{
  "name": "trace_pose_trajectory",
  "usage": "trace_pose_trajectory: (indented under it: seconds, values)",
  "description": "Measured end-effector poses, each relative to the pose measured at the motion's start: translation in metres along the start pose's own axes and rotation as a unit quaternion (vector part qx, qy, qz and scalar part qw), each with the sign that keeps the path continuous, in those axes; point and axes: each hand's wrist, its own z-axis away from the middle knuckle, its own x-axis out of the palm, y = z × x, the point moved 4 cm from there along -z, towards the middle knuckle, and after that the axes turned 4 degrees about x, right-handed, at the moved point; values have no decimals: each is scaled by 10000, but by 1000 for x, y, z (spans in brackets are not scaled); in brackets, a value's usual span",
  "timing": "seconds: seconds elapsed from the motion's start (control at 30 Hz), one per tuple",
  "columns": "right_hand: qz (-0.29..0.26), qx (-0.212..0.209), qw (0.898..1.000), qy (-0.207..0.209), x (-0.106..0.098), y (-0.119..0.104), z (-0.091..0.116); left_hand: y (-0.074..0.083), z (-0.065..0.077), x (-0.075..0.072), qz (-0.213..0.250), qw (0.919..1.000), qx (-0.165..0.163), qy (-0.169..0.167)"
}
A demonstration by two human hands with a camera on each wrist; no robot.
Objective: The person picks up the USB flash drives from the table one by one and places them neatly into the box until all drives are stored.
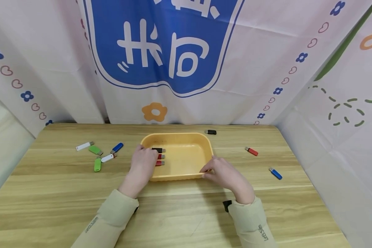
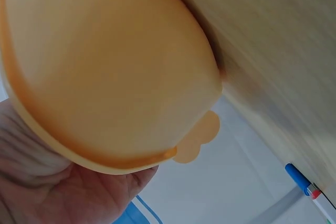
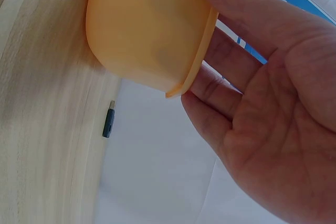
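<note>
A shallow yellow plastic tray (image 1: 176, 177) stands on the wooden table. My left hand (image 1: 144, 162) grips its left rim, with fingers reaching over the edge into it; the left wrist view shows the palm (image 2: 79, 198) along the rim. At the right front corner, my right hand (image 1: 224, 174) pinches the rim, thumb outside and fingers inside, as the right wrist view shows with the hand (image 3: 273, 93) close up. Inside the tray, by the left hand, lie a black USB stick (image 1: 158, 150) and two red USB sticks (image 1: 160, 163), partly hidden by that hand.
Left of the tray lie a blue USB stick (image 1: 117, 148), white USB sticks (image 1: 84, 146) and green USB sticks (image 1: 97, 164). A black USB stick (image 1: 211, 132) is behind the tray; a red one (image 1: 252, 151) and a blue one (image 1: 276, 173) lie right. A printed curtain (image 1: 186, 106) hangs behind.
</note>
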Motion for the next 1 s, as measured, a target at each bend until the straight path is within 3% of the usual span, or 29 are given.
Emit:
trace_pose_trajectory:
  seconds: [0.33,0.57,0.7,0.83,1.0]
  values:
    - [-3,10,10000,-18,0,0,0,1,1,-1,45,9999,-8,147]
    - [7,1,10000,-12,0,-1,0,-2,4,-6,367,9992,107,92]
    - [8,-2,10000,-6,0,-2,0,-5,5,-11,874,9954,128,377]
    - [6,-13,10000,-9,0,-2,0,-9,7,-16,1469,9862,28,757]
    - [8,32,10000,-25,0,-2,0,-13,8,-20,2046,9750,-148,857]
